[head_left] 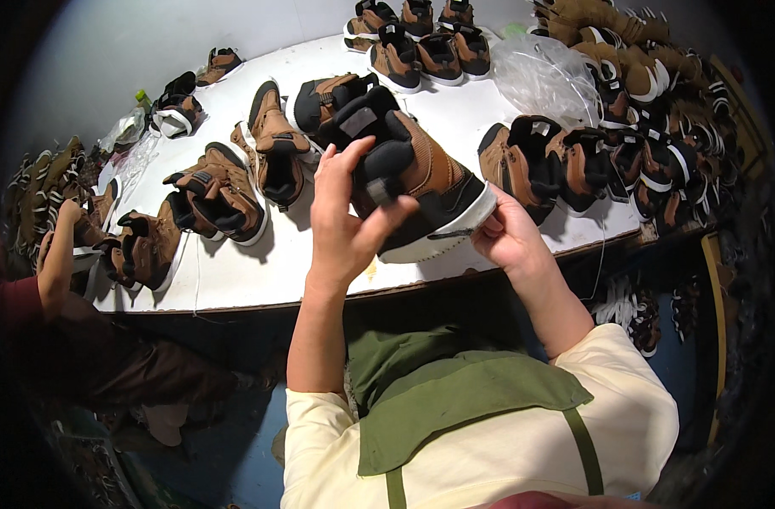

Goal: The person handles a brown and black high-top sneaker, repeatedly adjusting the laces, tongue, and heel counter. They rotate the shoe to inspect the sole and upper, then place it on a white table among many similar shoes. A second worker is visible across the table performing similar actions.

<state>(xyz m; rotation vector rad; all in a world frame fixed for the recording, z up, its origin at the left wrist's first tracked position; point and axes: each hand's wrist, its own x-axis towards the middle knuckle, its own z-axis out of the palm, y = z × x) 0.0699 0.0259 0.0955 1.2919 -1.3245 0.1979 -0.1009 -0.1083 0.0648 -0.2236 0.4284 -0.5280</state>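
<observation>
A brown and black high-top shoe (438, 174) with a white sole is held up over the front edge of the table, tilted, its opening toward the upper left and its toe toward my right. My left hand (345, 208) is curved round the black padded collar and heel, thumb on the near side. With my right hand (511, 233) I pinch the white sole edge at the toe. Behind the held shoe sits another brown shoe (320, 97), partly covered by it. Just left of my left hand a brown pair (277, 148) stands on the table.
More brown shoes (209, 195) stand along the white table (260, 284). Crumpled clear plastic (544, 81) lies at the back, near a dense pile of shoes (659, 144) on the right. At left, a co-worker's hand (65, 216) is beside a shoe.
</observation>
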